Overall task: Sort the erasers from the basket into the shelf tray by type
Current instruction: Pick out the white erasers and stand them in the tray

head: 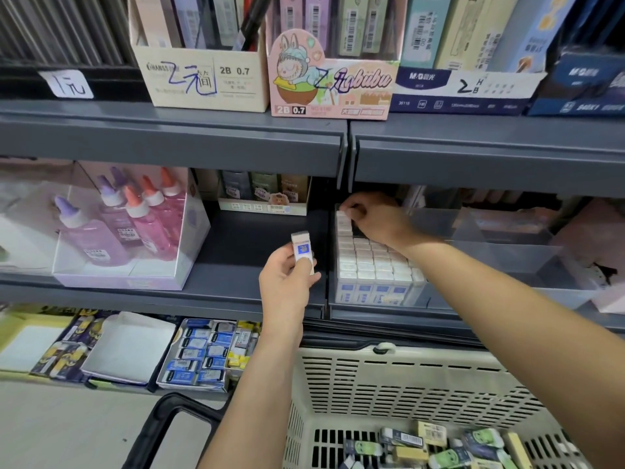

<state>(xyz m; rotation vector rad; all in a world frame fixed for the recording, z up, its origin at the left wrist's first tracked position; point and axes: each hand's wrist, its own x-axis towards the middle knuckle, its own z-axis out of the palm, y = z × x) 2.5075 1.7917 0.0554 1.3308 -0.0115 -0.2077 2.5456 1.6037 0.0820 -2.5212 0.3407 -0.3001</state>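
Eraser (301, 250) pinched in our left hand (287, 282), right hand (375, 220) curled over the packed tray (382, 303) (grip unclear), so forcing could topple rows (368, 262).

The grey middle shelf (236, 252) carries 1 clear tray (419, 294) packed with upright white erasers (365, 262). Left of the tray stands a display box of glue bottles (118, 231). Behind it to the left sits a small carton (263, 201), and clear bins (500, 252) sit to its right.

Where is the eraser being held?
Head view, centre: the left hand holds the eraser upright before the middle shelf, just left of the tray of matching erasers.
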